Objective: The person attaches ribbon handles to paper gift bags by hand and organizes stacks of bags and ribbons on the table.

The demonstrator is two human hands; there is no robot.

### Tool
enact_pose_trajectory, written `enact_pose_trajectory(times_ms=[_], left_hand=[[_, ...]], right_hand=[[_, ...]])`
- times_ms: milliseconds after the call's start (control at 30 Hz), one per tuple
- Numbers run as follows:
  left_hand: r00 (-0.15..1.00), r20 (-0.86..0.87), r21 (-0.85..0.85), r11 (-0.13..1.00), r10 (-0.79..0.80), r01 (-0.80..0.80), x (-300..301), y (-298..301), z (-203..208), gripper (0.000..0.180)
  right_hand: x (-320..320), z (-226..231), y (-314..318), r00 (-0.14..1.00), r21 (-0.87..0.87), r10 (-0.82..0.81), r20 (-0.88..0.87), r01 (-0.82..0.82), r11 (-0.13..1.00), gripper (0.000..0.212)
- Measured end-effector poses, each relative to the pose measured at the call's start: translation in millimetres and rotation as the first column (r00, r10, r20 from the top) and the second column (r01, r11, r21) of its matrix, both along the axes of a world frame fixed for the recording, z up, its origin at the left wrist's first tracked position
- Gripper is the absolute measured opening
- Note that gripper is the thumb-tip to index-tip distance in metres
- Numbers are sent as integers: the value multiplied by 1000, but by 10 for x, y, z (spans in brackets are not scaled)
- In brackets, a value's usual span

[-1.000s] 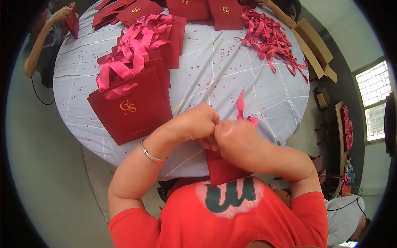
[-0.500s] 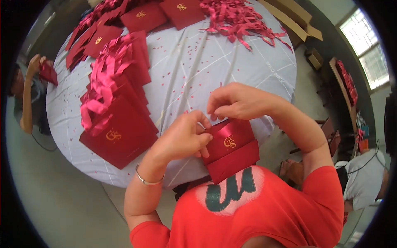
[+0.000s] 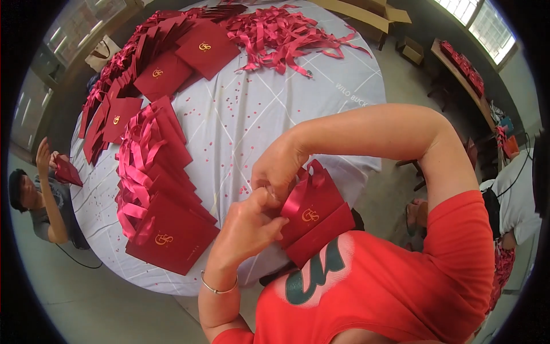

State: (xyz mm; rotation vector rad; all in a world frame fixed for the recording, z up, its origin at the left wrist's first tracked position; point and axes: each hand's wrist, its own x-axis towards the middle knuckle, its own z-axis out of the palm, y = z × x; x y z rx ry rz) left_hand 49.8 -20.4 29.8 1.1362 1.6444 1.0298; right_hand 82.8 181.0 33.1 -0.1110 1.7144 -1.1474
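A dark red paper gift bag [image 3: 318, 226] with a gold emblem lies at the table's near edge, against my shirt, its lower part folded up. A shiny pink-red ribbon [image 3: 295, 198] loops from its top along its left side. My right hand [image 3: 281, 166] reaches over from above, fingers bent down and closed by the ribbon at the bag's upper left. Just below, my left hand [image 3: 249, 229] meets it with fingers curled together and thumb sticking out towards the bag. What lies between the left fingertips is hidden.
Overlapping finished-looking red bags [image 3: 172, 235] with ribbons lie left of my hands. More bags [image 3: 163, 74] cover the far left, beside a heap of loose ribbons [image 3: 286, 37]. Red specks dot the pale tablecloth [image 3: 229, 126]. A person [image 3: 43, 200] holds a red bag across the left edge.
My right hand has moved left, its elbow swinging up and outward, and its fingers now point down beside my left hand. The ribbon loop stands up more at the bag's top. The view has shifted.
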Motion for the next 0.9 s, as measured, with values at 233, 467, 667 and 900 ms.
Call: enact_pose_trajectory(times_ms=[233,467,667,900], left_hand=[[1000,-14,40,999,22,-21,25,-12,33,19],[993,-68,30,995,93,-91,88,-28,72,17],[993,-108,-41,998,50,-55,108,-17,122,27],[976,-217,9,1000,26,-24,56,-29,78,33]], right_hand=[[223,-3,-33,957,-97,-282,71,288,953,21],[294,128,-100,921,-49,-386,52,388,920,21],[331,-16,-89,905,-32,-425,28,426,904,20],[349,97,-232,818,122,-554,-155,572,811,30]])
